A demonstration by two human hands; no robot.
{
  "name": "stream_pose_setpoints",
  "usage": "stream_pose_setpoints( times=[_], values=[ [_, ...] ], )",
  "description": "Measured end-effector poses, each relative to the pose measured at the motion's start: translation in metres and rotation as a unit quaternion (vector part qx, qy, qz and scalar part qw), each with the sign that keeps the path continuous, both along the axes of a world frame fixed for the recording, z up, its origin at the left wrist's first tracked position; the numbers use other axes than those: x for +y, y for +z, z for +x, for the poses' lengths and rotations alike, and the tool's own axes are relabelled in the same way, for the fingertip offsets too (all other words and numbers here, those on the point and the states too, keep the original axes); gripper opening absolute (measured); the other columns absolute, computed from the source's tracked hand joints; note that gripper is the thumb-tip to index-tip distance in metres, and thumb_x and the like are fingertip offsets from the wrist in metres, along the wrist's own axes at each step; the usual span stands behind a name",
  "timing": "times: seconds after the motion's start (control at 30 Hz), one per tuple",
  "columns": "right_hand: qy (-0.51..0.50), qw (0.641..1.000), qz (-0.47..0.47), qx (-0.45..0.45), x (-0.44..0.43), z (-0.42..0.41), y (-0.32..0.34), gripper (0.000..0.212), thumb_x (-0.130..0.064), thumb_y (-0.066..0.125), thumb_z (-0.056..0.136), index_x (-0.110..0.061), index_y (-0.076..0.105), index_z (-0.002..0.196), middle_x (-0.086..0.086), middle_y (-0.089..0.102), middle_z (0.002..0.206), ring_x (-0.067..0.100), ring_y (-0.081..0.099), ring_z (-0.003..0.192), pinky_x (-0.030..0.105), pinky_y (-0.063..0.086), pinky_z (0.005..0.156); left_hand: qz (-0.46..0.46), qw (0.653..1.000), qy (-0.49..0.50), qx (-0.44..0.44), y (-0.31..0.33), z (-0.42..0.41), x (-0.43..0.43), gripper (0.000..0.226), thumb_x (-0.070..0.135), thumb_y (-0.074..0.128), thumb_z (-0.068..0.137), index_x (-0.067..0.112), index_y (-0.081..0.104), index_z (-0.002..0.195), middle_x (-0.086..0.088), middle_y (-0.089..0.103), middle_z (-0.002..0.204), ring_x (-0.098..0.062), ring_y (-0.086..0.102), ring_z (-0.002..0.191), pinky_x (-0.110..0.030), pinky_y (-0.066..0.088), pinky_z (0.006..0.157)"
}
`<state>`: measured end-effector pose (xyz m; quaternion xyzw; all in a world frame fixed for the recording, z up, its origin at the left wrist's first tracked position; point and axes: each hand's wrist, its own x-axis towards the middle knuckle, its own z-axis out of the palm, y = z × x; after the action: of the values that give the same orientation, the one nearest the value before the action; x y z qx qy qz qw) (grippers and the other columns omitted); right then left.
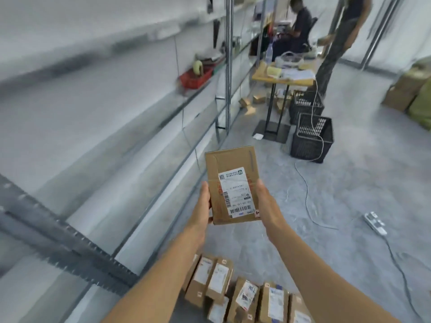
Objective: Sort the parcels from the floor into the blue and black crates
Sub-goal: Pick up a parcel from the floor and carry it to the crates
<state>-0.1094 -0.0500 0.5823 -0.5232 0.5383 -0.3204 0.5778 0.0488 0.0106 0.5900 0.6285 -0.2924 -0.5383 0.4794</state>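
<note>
Cardboard parcel [233,185], one, gripped by both hands [203,206] [265,203]; two black crates [311,138] [305,106] beyond.

Flat brown cardboard parcel [229,159]: white paper label [235,194] with black barcodes, red print alongside.
Floor pile of brown cardboard parcels [245,297]: white labels.
Near square plastic crate [311,138]: black, lattice walls.
Far square plastic crate [305,106]: black, lattice.
Shallow plastic basket [196,78]: red.
Concrete floor [349,183]: mottled grey.
</note>
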Motion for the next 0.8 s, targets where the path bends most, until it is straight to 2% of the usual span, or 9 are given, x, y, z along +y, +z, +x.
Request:
stream_pose_setpoints(
  times=[0.1, 0.2, 0.3, 0.4, 0.5, 0.57, 0.63, 0.7, 0.8],
  values=[
    [0.030, 0.998, -0.050, -0.014, 0.013, 0.015, 0.050, 0.057, -0.074, 0.022, 0.102, -0.043, 0.067, 0.120, -0.013, 0.074, 0.117, 0.011, 0.067, 0.113, 0.044, 0.046, 0.098, -0.031, 0.999, 0.022, -0.028, 0.058, 0.012, 0.028, 0.069, 0.078, 0.009, 0.096, 0.050, 0.066, 0.124, 0.015, 0.069, 0.130, -0.007, 0.055, 0.127, -0.054, 0.035, 0.116],
    [0.076, 0.993, -0.087, -0.022, 0.032, 0.036, 0.091, 0.061, -0.077, 0.023, 0.099, -0.042, 0.068, 0.120, -0.013, 0.074, 0.119, 0.013, 0.067, 0.116, 0.044, 0.046, 0.094, -0.050, 0.996, 0.046, -0.049, 0.107, 0.026, 0.062, 0.075, 0.078, 0.009, 0.096, 0.044, 0.063, 0.134, 0.011, 0.067, 0.134, -0.011, 0.055, 0.130, -0.054, 0.033, 0.118],
    [0.107, 0.987, -0.113, -0.045, 0.055, 0.065, 0.125, 0.062, -0.076, 0.025, 0.099, -0.040, 0.070, 0.122, -0.011, 0.075, 0.120, 0.015, 0.067, 0.116, 0.047, 0.050, 0.100, -0.074, 0.993, 0.074, -0.060, 0.146, 0.045, 0.103, 0.073, 0.075, 0.008, 0.098, 0.043, 0.059, 0.140, 0.010, 0.065, 0.138, -0.011, 0.053, 0.132, -0.052, 0.030, 0.120],
    [0.151, 0.978, -0.134, -0.057, 0.083, 0.100, 0.151, 0.069, -0.080, 0.025, 0.092, -0.038, 0.068, 0.126, -0.010, 0.075, 0.120, 0.017, 0.068, 0.117, 0.049, 0.051, 0.103, -0.094, 0.987, 0.105, -0.074, 0.173, 0.069, 0.143, 0.073, 0.074, 0.007, 0.099, 0.043, 0.056, 0.142, 0.009, 0.063, 0.141, -0.011, 0.053, 0.127, -0.048, 0.029, 0.120],
    [0.186, 0.969, -0.149, -0.059, 0.116, 0.140, 0.174, 0.074, -0.084, 0.022, 0.087, -0.039, 0.066, 0.125, -0.010, 0.073, 0.122, 0.019, 0.066, 0.118, 0.049, 0.048, 0.102, -0.097, 0.980, 0.150, -0.092, 0.195, 0.098, 0.187, 0.073, 0.078, 0.008, 0.097, 0.045, 0.055, 0.142, 0.009, 0.060, 0.144, -0.015, 0.046, 0.138, -0.053, 0.024, 0.122],
    [0.214, 0.962, -0.151, -0.074, 0.141, 0.167, 0.187, 0.070, -0.081, 0.022, 0.092, -0.039, 0.065, 0.126, -0.007, 0.072, 0.123, 0.021, 0.065, 0.118, 0.048, 0.048, 0.100, -0.100, 0.973, 0.176, -0.108, 0.206, 0.119, 0.219, 0.073, 0.080, 0.010, 0.095, 0.046, 0.053, 0.144, 0.010, 0.059, 0.146, -0.015, 0.044, 0.140, -0.054, 0.022, 0.123],
    [0.236, 0.955, -0.154, -0.087, 0.170, 0.193, 0.200, 0.063, -0.073, 0.022, 0.101, -0.036, 0.064, 0.128, -0.004, 0.070, 0.125, 0.021, 0.065, 0.117, 0.041, 0.047, 0.090, -0.101, 0.967, 0.199, -0.119, 0.216, 0.139, 0.255, 0.075, 0.083, 0.012, 0.093, 0.046, 0.050, 0.146, 0.009, 0.056, 0.148, -0.014, 0.043, 0.140, -0.053, 0.020, 0.123],
    [0.267, 0.945, -0.162, -0.094, 0.203, 0.219, 0.210, 0.061, -0.072, 0.022, 0.101, -0.035, 0.064, 0.126, -0.004, 0.071, 0.123, 0.020, 0.066, 0.116, 0.036, 0.049, 0.083, -0.101, 0.961, 0.219, -0.131, 0.226, 0.156, 0.293, 0.079, 0.087, 0.015, 0.090, 0.045, 0.050, 0.147, 0.008, 0.056, 0.149, -0.017, 0.042, 0.143, -0.055, 0.021, 0.123],
    [0.313, 0.930, -0.162, -0.110, 0.254, 0.255, 0.219, 0.060, -0.075, 0.025, 0.094, -0.035, 0.063, 0.117, -0.003, 0.074, 0.116, 0.021, 0.070, 0.110, 0.048, 0.056, 0.094, -0.108, 0.949, 0.259, -0.139, 0.236, 0.175, 0.351, 0.073, 0.078, 0.013, 0.097, 0.041, 0.055, 0.144, 0.006, 0.062, 0.143, -0.014, 0.054, 0.130, -0.049, 0.032, 0.118]
  ],
)
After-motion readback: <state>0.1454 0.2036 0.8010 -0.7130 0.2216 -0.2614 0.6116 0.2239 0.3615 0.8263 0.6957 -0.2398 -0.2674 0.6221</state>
